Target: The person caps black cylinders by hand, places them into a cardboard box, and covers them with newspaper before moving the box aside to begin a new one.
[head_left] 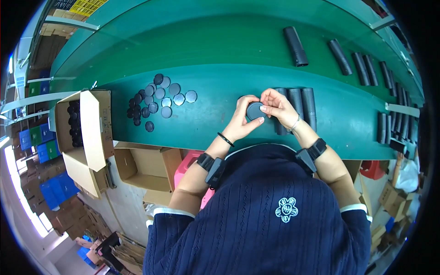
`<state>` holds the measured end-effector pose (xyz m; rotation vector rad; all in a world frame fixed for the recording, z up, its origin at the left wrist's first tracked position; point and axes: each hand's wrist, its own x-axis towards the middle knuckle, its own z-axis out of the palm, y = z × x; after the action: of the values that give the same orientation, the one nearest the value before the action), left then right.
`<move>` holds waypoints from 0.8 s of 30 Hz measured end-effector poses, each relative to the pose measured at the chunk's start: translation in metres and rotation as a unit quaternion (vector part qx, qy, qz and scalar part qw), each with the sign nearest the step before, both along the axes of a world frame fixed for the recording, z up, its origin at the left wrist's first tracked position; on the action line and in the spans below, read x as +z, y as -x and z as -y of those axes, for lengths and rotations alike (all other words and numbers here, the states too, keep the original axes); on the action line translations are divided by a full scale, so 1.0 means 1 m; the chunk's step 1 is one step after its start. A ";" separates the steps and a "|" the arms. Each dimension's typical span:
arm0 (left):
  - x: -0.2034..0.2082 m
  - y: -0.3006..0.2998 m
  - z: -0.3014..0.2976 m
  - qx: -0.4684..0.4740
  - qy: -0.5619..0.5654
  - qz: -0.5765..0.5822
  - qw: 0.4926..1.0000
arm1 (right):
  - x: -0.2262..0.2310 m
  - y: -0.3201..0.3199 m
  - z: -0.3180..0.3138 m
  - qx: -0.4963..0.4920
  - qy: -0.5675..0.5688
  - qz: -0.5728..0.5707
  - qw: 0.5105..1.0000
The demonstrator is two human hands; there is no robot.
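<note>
No legible lettering or numbers.

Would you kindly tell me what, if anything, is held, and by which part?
A black round disc, held at its rim between the left hand and right hand.

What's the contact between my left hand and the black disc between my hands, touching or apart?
Touching. The head view shows the left hand cupping the black disc, its fingers along the upper-left rim and thumb against the lower rim.
</note>
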<state>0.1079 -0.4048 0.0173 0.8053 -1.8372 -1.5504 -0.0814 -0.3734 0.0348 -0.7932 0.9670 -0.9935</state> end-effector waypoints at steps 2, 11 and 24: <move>-0.001 0.001 0.002 -0.005 0.025 0.000 1.000 | 0.004 -0.005 0.002 -0.015 -0.009 -0.014 1.000; 0.036 0.003 0.039 -0.001 -0.357 -0.350 0.866 | -0.004 0.008 -0.004 0.041 0.209 -0.279 0.937; 0.047 -0.009 0.039 0.032 -0.144 -0.144 0.979 | -0.008 -0.005 -0.003 -0.039 0.286 -0.476 0.831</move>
<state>0.1172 -0.4438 0.0644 0.7151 -1.3878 -1.8109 -0.0763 -0.3701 0.0264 -1.8753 1.5740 -0.9557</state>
